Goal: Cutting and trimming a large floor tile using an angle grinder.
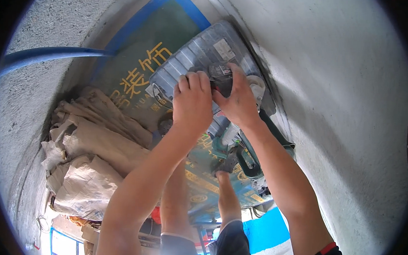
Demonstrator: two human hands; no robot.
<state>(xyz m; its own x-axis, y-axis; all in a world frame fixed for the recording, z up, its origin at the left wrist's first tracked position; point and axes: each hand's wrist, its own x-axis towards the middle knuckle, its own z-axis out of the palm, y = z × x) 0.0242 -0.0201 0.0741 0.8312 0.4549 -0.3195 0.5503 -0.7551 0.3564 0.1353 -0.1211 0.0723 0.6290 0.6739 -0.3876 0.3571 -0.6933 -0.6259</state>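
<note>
Both hands meet over a ribbed grey plastic case (pixel 184 53). My right hand (pixel 239 99) grips a dark, dusty block (pixel 221 73) that looks like a power tool's battery pack, thumb on the near side and fingers on the right. My left hand (pixel 194 99) is closed beside it, fingers curled over a dark part against the block's left side; my hand hides most of that part. Just below my right hand lies a dusty power tool with a green handle (pixel 248 161). A pale round part (pixel 255 88) sits to the right of the block.
Crumpled brown sheets (pixel 99 136) are heaped at left. Under the case spreads a green printed floor covering (pixel 148 38) edged with blue tape. A blue hose (pixel 52 55) runs in from the left. A rough grey wall (pixel 351 88) rises on the right. My feet are close below the case.
</note>
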